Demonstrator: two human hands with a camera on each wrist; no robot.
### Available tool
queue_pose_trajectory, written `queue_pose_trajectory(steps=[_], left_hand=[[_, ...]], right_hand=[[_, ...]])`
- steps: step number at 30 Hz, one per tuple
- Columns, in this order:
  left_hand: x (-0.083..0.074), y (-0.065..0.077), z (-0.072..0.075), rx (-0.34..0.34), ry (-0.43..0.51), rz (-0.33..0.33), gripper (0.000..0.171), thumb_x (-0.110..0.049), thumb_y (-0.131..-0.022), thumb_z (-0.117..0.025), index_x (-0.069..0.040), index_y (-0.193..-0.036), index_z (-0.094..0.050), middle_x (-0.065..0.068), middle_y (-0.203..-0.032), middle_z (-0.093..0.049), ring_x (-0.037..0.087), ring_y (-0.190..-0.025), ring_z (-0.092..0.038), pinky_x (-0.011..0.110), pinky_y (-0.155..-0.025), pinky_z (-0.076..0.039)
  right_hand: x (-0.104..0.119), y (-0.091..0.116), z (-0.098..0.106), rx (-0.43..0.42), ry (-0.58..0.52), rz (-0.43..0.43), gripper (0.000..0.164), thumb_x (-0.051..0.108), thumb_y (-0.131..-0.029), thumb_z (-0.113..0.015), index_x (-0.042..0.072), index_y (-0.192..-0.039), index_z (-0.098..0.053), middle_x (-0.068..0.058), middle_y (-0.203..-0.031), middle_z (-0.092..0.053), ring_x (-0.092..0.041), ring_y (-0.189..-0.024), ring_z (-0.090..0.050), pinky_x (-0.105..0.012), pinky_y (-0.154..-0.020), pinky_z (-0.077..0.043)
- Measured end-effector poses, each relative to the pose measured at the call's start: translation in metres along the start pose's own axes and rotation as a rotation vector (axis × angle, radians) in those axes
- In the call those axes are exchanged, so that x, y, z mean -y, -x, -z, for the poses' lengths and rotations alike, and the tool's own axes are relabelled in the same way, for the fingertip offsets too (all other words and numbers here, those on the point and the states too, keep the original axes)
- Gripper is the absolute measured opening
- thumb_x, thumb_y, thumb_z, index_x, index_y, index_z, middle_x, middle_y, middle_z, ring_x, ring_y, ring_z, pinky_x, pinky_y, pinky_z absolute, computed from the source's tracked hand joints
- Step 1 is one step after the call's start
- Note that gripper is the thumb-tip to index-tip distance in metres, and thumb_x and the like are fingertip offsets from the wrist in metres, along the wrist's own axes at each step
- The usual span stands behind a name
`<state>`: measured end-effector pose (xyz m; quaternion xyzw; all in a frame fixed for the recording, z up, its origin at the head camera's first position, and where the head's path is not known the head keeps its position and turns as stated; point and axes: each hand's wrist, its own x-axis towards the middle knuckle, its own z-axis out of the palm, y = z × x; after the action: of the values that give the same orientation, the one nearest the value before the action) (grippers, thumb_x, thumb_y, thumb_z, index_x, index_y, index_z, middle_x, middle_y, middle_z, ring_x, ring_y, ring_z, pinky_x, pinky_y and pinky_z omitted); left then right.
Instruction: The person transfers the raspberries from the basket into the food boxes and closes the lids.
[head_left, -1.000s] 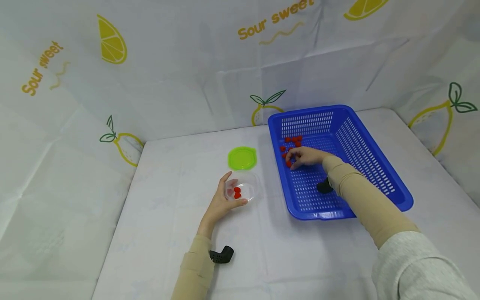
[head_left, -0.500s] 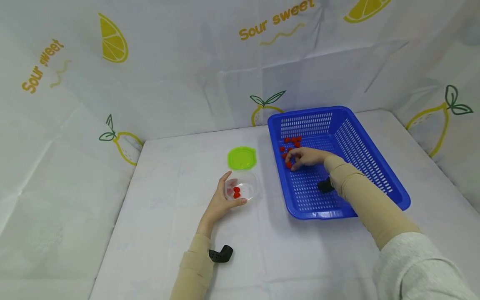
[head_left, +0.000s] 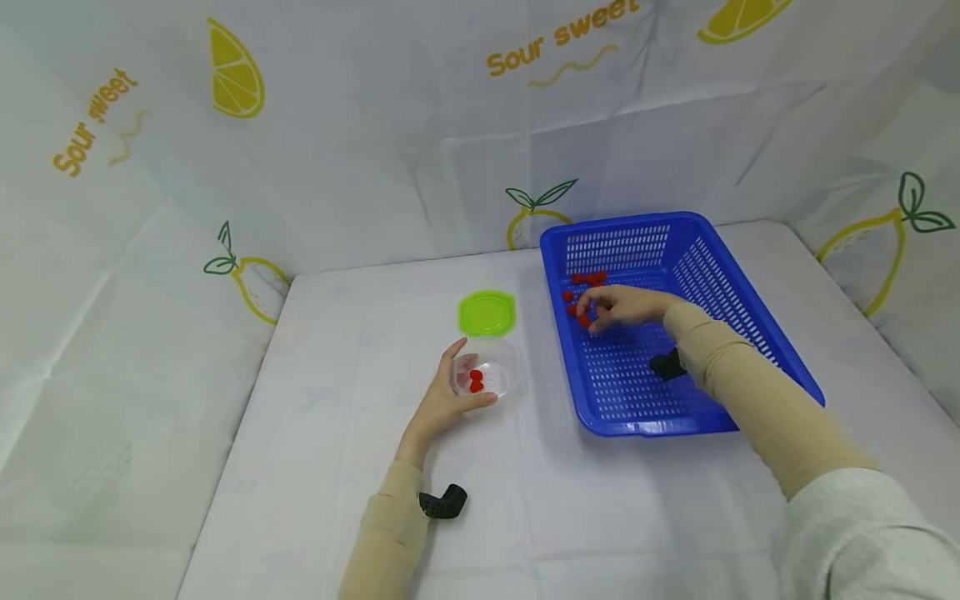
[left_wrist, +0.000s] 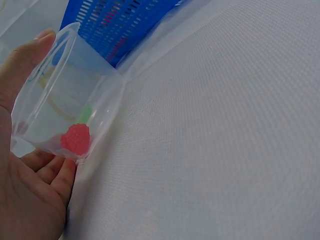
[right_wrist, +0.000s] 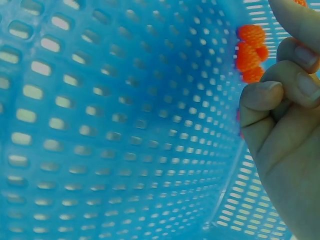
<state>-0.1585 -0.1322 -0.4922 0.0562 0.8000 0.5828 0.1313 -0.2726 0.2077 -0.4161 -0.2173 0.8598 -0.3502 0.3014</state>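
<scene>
In the head view my left hand (head_left: 438, 404) grips a small clear plastic cup (head_left: 506, 367), thumb on the near side and fingers round the far side. Two red raspberries (head_left: 476, 382) lie in it; the left wrist view shows one raspberry (left_wrist: 76, 139) low inside the tilted cup (left_wrist: 82, 75). My right hand (head_left: 626, 305) reaches into a blue plastic basket (head_left: 622, 429). Between its thumb and index finger it pinches a raspberry (head_left: 583, 320). Several other raspberries (head_left: 588, 277) lie along the basket's left side. Curled fingers (right_wrist: 262, 95) show beside raspberries (right_wrist: 248, 56) in the right wrist view.
A bright green lid (head_left: 487, 313) lies flat on the white tablecloth (head_left: 337, 417), just beyond the cup. The basket's raised, slotted walls surround the right hand. A white curtain (head_left: 375, 183) with lemon prints hangs behind the table.
My right hand has shifted slightly up and to the right inside the basket, with the pinched raspberry moving along. The left hand keeps its grip on the cup; the head view has shifted slightly.
</scene>
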Motion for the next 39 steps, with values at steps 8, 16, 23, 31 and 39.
queue_pose_trajectory(steps=[8,16,23,31,39], left_hand=[[-0.002,0.000,-0.001,-0.004,-0.048,0.007,0.101,-0.041,-0.065,-0.083,-0.040,-0.143,-0.019,-0.009,-0.139,-0.046,0.020,-0.127,-0.042,0.048,-0.111,-0.030],[-0.003,0.001,0.000,-0.007,-0.068,0.008,0.099,-0.042,-0.064,-0.083,-0.045,-0.140,-0.019,-0.009,-0.138,-0.046,0.020,-0.122,-0.042,0.047,-0.109,-0.032],[-0.005,0.001,-0.001,0.001,-0.101,0.007,0.100,-0.044,-0.065,-0.082,-0.044,-0.141,-0.018,-0.008,-0.140,-0.045,0.021,-0.124,-0.042,0.049,-0.110,-0.031],[-0.005,0.000,0.000,0.016,-0.109,0.017,0.100,-0.046,-0.066,-0.081,-0.046,-0.141,-0.016,-0.008,-0.141,-0.044,0.020,-0.129,-0.040,0.050,-0.112,-0.029],[-0.005,-0.001,0.000,0.007,-0.122,0.029,0.101,-0.048,-0.066,-0.080,-0.040,-0.144,-0.017,-0.007,-0.141,-0.044,0.021,-0.126,-0.041,0.051,-0.110,-0.031]], right_hand=[[0.011,0.007,0.007,0.007,-0.054,0.049,0.034,0.015,-0.086,-0.065,0.005,-0.116,-0.051,0.000,-0.068,-0.036,-0.014,-0.063,-0.038,-0.031,-0.063,-0.037],[0.019,0.014,0.017,-0.025,-0.101,0.071,0.033,0.013,-0.086,-0.065,0.006,-0.115,-0.051,-0.002,-0.070,-0.036,-0.017,-0.064,-0.039,-0.030,-0.060,-0.037],[0.039,0.016,0.030,-0.022,-0.088,0.064,0.034,0.014,-0.086,-0.065,0.005,-0.117,-0.051,-0.003,-0.072,-0.039,-0.016,-0.068,-0.041,-0.029,-0.064,-0.037],[0.063,0.005,0.031,0.006,-0.038,0.145,0.035,0.015,-0.088,-0.064,0.006,-0.119,-0.052,0.000,-0.067,-0.040,-0.014,-0.060,-0.037,-0.027,-0.060,-0.039],[0.094,-0.014,0.016,0.049,0.020,0.171,0.028,0.016,-0.086,-0.066,0.013,-0.112,-0.057,0.000,-0.067,-0.040,-0.014,-0.058,-0.038,-0.027,-0.056,-0.037]])
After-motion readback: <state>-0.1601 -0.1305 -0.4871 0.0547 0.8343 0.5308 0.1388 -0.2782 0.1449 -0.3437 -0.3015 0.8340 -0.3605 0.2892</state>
